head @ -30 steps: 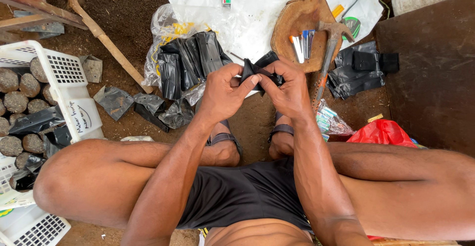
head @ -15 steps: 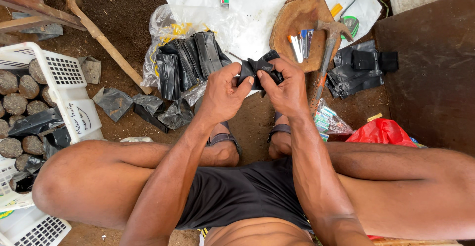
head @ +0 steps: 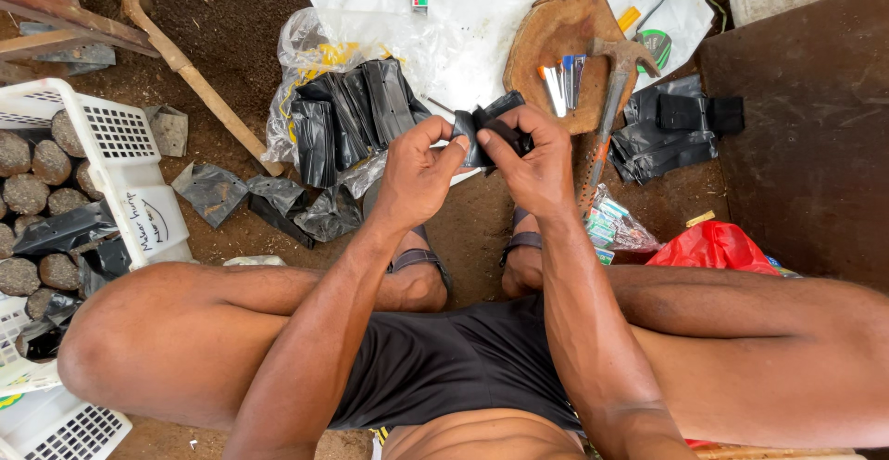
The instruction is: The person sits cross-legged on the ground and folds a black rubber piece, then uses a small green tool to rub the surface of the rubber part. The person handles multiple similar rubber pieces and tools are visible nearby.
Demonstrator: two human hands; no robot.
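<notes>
Both hands, left hand (head: 419,175) and right hand (head: 530,161), pinch a black plastic bag (head: 489,127)

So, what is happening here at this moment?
A person sits low on bare soil, knees apart, and works a small black plastic bag with both hands. The left hand and the right hand pinch it between the fingertips, above the feet. A stack of similar black bags lies in clear plastic just beyond the hands. A hammer leans on a wooden slab to the right. A white crate with round soil-filled bags stands at the left.
</notes>
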